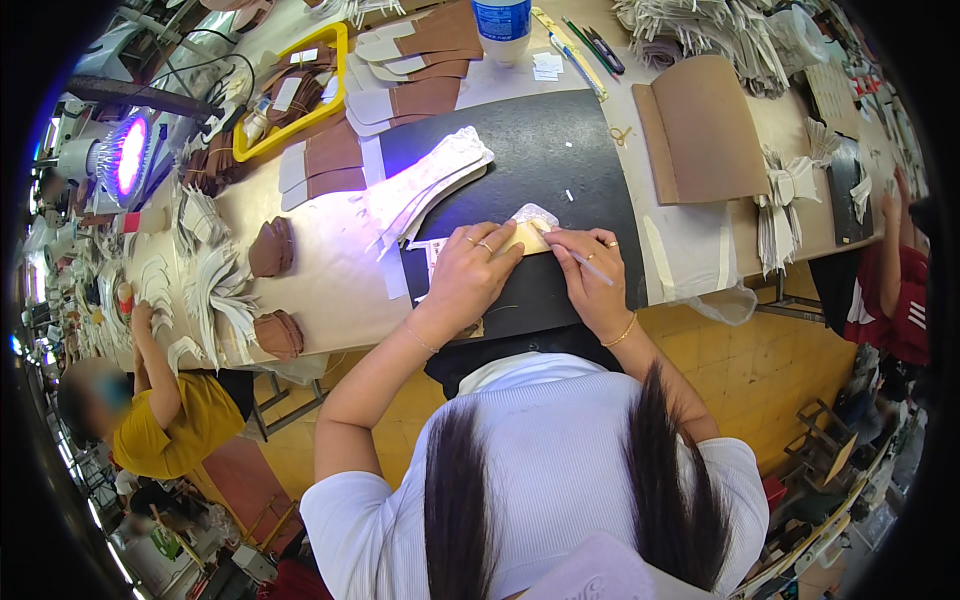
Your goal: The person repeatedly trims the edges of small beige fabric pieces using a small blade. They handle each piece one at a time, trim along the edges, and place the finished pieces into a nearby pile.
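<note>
My left hand [474,266] presses a pale yellow flat card [523,238] down with bent fingers. Under and beyond it shows the rounded tip of a whitish patterned cut piece [538,213]. A slim pale pen [592,268] is pinched in my right hand [600,280], its tip at the card's far right edge. Both hands rest over a black cutting mat [560,140]. To the left, a fanned stack of similar white pieces [440,180] lies partly on the mat. A printed white slip [433,256] sticks out beside my left hand.
Brown-and-white cut pieces [410,100] and a yellow basket [240,140] lie at the far left, near a glowing lamp [128,158]. A blue-and-white cup [502,30], snips [605,50] and a brown folded sheet [705,130] stand beyond. Co-workers [180,420] work on both sides.
</note>
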Available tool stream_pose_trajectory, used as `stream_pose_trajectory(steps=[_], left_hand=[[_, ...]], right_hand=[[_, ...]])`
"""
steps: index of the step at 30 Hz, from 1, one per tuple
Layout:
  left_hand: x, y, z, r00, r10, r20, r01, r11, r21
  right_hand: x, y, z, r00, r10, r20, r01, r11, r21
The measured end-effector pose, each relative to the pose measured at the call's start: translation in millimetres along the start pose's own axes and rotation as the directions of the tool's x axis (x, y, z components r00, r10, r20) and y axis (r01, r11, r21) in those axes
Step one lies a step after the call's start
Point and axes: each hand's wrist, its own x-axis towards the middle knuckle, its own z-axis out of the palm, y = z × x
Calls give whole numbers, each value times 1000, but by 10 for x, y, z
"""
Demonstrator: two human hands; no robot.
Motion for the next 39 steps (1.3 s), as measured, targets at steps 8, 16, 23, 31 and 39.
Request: stream_pose_trajectory(steps=[8, 16, 23, 31, 39], left_hand=[[-9, 12, 14, 1000, -4, 0, 4, 1000, 10], [-35, 28, 36, 1000, 3, 3, -3, 998, 68], [-12, -43, 44, 999, 9, -42, -14, 994, -113], [18, -19, -31, 999, 38, -13, -39, 989, -141], [-60, 145, -509, 1000, -5, -9, 4, 988, -153]], right_hand=[[99, -3, -38, 996, -76, 55, 81, 993, -91], [27, 30, -63, 994, 46, 95, -50, 998, 38], [-29, 57, -18, 998, 53, -39, -46, 987, 155], [94, 86, -46, 993, 120, -3, -114, 952, 284], [113, 136, 122, 998, -39, 57, 27, 980, 200]])
